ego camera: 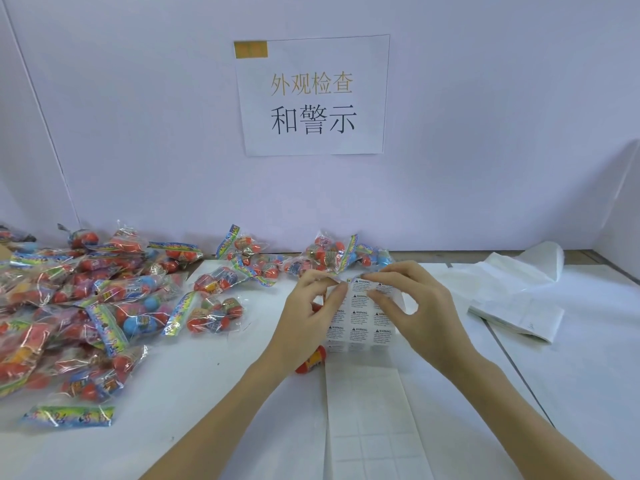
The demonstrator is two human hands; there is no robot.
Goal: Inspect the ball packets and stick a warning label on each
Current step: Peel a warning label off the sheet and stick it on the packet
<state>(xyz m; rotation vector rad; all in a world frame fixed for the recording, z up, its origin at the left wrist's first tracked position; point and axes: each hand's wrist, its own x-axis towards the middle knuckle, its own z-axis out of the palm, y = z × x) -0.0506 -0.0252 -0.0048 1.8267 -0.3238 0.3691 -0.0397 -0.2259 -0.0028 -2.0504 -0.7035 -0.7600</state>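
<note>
Both hands pinch the label sheet (362,313): left hand (304,313) should steady it while right hand (412,306) peels slowly

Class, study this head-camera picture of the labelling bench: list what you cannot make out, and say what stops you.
- Small print on the white warning-label sheet: too small, head view.
- Red ball packet under the sheet: mostly hidden by the left hand and sheet.
- Whether the right hand has a label peeled: fingertips cover it.
- Heap of clear ball packets: cut off at the left edge.
</note>
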